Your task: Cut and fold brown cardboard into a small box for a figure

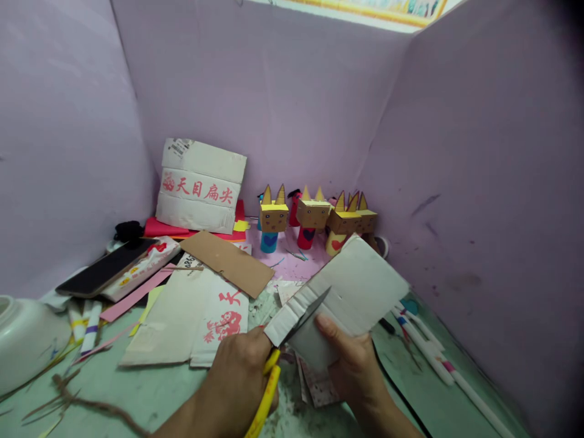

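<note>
My left hand is closed round yellow-handled scissors. Their open blades bite into the near edge of a white cardboard piece. My right hand grips that cardboard from below, thumb on top, holding it tilted above the table. A narrow strip of the cardboard hangs to the left of the blades.
Flat cardboard sheets with red print lie to the left. A folded white box leans on the back wall beside several small cardboard animal figures. A phone, markers, a white bowl and twine lie around.
</note>
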`<act>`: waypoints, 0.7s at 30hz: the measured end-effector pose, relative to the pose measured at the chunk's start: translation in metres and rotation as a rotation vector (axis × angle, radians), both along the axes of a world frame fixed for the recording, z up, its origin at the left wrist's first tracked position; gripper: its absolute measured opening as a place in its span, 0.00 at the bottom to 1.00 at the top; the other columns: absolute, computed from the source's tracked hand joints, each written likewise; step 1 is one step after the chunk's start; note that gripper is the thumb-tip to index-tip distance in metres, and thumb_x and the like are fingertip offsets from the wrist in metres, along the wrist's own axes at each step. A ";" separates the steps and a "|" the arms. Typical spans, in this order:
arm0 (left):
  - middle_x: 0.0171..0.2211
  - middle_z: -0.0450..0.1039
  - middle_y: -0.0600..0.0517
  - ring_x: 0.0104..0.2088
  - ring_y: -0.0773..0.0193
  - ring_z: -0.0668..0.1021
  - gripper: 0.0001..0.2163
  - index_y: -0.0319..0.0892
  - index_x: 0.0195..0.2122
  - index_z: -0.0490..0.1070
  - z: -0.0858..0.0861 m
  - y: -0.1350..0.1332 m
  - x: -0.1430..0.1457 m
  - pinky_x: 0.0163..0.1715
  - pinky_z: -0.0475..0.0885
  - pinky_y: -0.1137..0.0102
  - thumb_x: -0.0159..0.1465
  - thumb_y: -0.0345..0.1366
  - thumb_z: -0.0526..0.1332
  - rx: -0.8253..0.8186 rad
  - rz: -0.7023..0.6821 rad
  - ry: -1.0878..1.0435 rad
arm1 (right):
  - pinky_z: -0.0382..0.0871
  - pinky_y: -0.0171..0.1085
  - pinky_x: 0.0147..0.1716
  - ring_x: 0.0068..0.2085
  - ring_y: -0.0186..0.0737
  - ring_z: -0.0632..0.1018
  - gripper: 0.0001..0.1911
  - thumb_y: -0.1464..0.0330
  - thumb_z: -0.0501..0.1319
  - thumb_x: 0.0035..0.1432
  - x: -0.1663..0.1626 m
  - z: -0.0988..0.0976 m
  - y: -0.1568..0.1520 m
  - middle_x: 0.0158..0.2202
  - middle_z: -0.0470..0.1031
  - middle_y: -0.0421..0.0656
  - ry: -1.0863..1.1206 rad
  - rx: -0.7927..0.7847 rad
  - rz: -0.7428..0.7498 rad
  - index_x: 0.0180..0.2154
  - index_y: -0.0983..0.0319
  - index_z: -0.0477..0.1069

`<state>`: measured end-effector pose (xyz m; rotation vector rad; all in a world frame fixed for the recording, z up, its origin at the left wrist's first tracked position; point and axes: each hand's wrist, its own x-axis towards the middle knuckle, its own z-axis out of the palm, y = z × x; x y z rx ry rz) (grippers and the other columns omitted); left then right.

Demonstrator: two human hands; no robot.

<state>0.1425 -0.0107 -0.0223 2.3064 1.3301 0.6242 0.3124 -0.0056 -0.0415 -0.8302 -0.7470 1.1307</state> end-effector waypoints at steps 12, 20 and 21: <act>0.27 0.71 0.52 0.26 0.62 0.72 0.11 0.41 0.30 0.69 0.012 0.002 0.000 0.27 0.64 0.71 0.47 0.23 0.53 -0.095 -0.003 -0.023 | 0.73 0.48 0.40 0.41 0.53 0.78 0.29 0.62 0.70 0.40 0.003 0.006 0.002 0.41 0.78 0.48 -0.067 -0.034 0.016 0.47 0.62 0.72; 0.42 0.73 0.46 0.43 0.54 0.74 0.15 0.44 0.47 0.67 0.028 -0.002 0.003 0.41 0.71 0.64 0.58 0.33 0.54 -0.087 -0.079 -0.226 | 0.71 0.47 0.44 0.43 0.52 0.77 0.25 0.64 0.69 0.43 -0.008 0.010 -0.009 0.42 0.78 0.50 -0.159 0.009 0.144 0.45 0.64 0.73; 0.41 0.73 0.46 0.41 0.55 0.75 0.15 0.44 0.46 0.68 0.028 -0.002 0.004 0.40 0.72 0.64 0.58 0.33 0.54 -0.081 -0.073 -0.195 | 0.70 0.48 0.45 0.44 0.52 0.77 0.25 0.64 0.69 0.44 -0.008 0.009 -0.009 0.43 0.78 0.50 -0.151 0.015 0.141 0.46 0.64 0.73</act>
